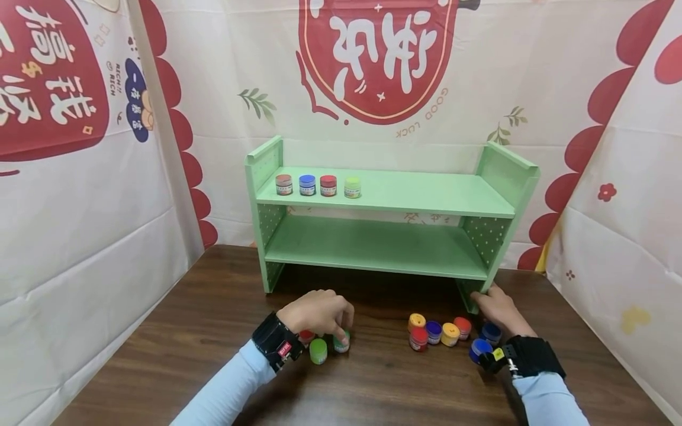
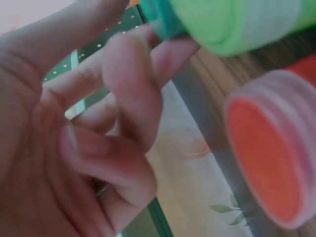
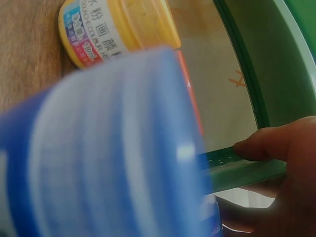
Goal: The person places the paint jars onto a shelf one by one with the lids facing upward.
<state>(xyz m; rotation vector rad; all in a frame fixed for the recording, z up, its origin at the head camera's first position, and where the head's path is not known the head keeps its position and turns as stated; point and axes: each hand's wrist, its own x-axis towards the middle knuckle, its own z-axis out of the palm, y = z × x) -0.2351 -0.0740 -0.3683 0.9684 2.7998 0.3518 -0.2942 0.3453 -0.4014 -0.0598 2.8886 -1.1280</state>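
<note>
My left hand (image 1: 319,313) is over the table, with thumb and fingers pinching a teal paint jar (image 1: 341,343). A light green paint jar (image 1: 318,351) stands just beside it, and a red-orange jar (image 2: 269,158) is partly covered by the hand in the head view. At the far right, my right hand (image 1: 499,309) grips the foot of the right side panel (image 1: 474,293) of a green two-tier shelf (image 1: 378,242). In the right wrist view the thumb lies on the panel's edge. Blue jars (image 1: 481,349) stand close beside this hand.
Several jars, among them a yellow jar (image 1: 450,335), a red jar (image 1: 418,339) and a purple-blue jar (image 1: 434,332), cluster on the brown table (image 1: 383,384) right of centre. On the upper shelf's left stand brown, blue (image 1: 307,185), red and light green jars. Printed cloth (image 1: 213,118) hangs around the table.
</note>
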